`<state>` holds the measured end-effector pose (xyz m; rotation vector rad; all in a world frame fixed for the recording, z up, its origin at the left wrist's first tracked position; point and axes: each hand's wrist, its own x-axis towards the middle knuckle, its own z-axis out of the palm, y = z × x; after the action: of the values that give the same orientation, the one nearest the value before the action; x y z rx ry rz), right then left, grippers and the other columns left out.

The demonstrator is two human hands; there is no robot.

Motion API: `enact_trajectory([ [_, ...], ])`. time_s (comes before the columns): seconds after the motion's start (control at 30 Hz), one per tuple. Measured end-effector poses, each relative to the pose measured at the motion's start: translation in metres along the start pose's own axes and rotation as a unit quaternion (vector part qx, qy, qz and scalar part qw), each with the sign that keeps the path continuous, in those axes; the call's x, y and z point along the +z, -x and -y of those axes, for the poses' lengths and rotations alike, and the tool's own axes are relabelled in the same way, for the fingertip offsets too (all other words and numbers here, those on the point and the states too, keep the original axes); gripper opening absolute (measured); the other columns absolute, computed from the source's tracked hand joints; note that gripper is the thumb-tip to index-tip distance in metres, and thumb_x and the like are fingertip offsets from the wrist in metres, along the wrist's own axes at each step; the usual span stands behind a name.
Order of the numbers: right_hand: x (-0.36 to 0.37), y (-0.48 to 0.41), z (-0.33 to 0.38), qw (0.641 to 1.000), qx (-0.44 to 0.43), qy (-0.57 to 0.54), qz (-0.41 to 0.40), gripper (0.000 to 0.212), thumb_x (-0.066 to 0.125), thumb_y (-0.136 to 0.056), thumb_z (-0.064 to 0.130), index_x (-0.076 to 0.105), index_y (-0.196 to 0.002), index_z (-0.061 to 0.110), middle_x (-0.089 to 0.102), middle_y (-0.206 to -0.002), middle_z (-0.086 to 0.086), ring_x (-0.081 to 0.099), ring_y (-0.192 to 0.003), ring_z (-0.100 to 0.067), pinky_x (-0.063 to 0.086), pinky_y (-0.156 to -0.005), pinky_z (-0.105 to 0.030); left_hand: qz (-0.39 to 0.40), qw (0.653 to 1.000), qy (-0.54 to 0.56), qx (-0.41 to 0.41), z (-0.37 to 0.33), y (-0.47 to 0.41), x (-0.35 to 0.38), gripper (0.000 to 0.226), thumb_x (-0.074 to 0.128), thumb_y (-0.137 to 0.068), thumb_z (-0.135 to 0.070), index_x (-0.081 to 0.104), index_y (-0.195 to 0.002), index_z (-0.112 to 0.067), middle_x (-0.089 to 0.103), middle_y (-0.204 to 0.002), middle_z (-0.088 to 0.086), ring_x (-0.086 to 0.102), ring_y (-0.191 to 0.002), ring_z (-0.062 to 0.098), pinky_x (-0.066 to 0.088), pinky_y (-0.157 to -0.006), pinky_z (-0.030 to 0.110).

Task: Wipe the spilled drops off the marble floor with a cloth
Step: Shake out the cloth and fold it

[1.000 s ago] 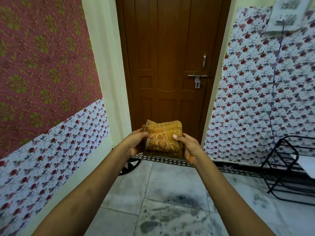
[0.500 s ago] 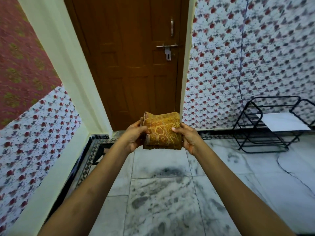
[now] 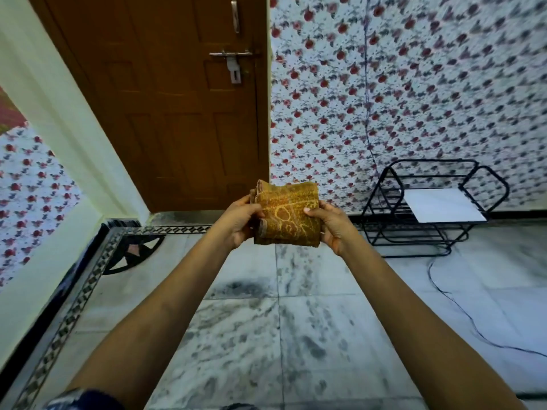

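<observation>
A folded yellow-brown patterned cloth is held out in front of me at arm's length, well above the floor. My left hand grips its left edge and my right hand grips its right edge, thumbs on the near face. Below them lies the grey-veined marble floor, with dark smudges and marks between my forearms; I cannot tell spilled drops from the marble's veining.
A closed brown wooden door stands straight ahead. A black wire rack with a white board on it stands at the right wall, and a thin cable trails over the floor there. A patterned border strip runs along the left wall.
The view has tipped down and turned right, showing more floor and the whole rack. Both hands keep the same hold on the cloth.
</observation>
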<state>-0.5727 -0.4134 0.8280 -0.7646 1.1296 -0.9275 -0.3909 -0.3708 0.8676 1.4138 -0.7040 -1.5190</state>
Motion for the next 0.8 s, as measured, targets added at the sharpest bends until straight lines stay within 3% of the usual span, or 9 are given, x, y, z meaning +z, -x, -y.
enact_trajectory([
  [0.3, -0.137, -0.046, 0.040, 0.999, 0.002, -0.018, -0.051, 0.050, 0.064, -0.085, 0.010, 0.050, -0.133, 0.016, 0.060, -0.124, -0.009, 0.057, -0.110, -0.025, 0.049, -0.078, -0.036, 0.023, 0.999, 0.005, -0.032, 0.014, -0.080, 0.136, 0.051, 0.038, -0.082, 0.013, 0.053, -0.125, -0.011, 0.057, -0.098, 0.011, 0.056, -0.088, 0.027, 0.052, -0.075, 0.039],
  [0.43, -0.194, -0.080, 0.062, 0.997, -0.005, -0.026, -0.071, 0.053, 0.068, -0.082, 0.012, 0.051, -0.132, 0.017, 0.061, -0.124, -0.008, 0.057, -0.111, -0.026, 0.051, -0.086, -0.042, 0.039, 0.996, 0.036, -0.075, 0.016, -0.131, 0.192, 0.027, 0.037, -0.082, 0.012, 0.052, -0.088, -0.009, 0.052, -0.099, 0.013, 0.053, -0.071, 0.024, 0.052, -0.048, 0.029],
  [0.57, -0.252, -0.116, 0.091, 0.994, -0.012, -0.026, -0.101, 0.050, 0.069, -0.081, 0.014, 0.054, -0.129, 0.016, 0.062, -0.123, -0.009, 0.057, -0.112, -0.028, 0.048, -0.094, -0.050, 0.054, 0.993, 0.029, -0.102, 0.016, -0.194, 0.253, 0.018, 0.042, -0.076, 0.007, 0.043, -0.081, -0.010, 0.045, -0.091, 0.012, 0.049, -0.066, 0.021, 0.052, -0.051, 0.027],
  [0.7, -0.313, -0.152, 0.132, 0.990, -0.009, -0.028, -0.141, 0.042, 0.062, -0.088, 0.010, 0.053, -0.128, 0.012, 0.061, -0.115, -0.010, 0.059, -0.092, -0.020, 0.051, -0.072, -0.036, 0.087, 0.991, -0.002, -0.106, 0.003, -0.248, 0.332, 0.022, 0.039, -0.080, 0.008, 0.037, -0.069, -0.011, 0.039, -0.068, 0.005, 0.042, -0.050, 0.017, 0.042, -0.037, 0.018],
  [0.8, -0.358, -0.179, 0.156, 0.986, -0.011, -0.033, -0.165, 0.039, 0.062, -0.088, 0.010, 0.056, -0.126, 0.011, 0.062, -0.114, -0.011, 0.059, -0.088, -0.019, 0.050, -0.067, -0.033, 0.105, 0.988, -0.013, -0.109, -0.004, -0.283, 0.384, 0.024, 0.035, -0.081, 0.008, 0.036, -0.067, -0.011, 0.035, -0.064, 0.005, 0.043, -0.038, 0.015, 0.040, -0.036, 0.015],
])
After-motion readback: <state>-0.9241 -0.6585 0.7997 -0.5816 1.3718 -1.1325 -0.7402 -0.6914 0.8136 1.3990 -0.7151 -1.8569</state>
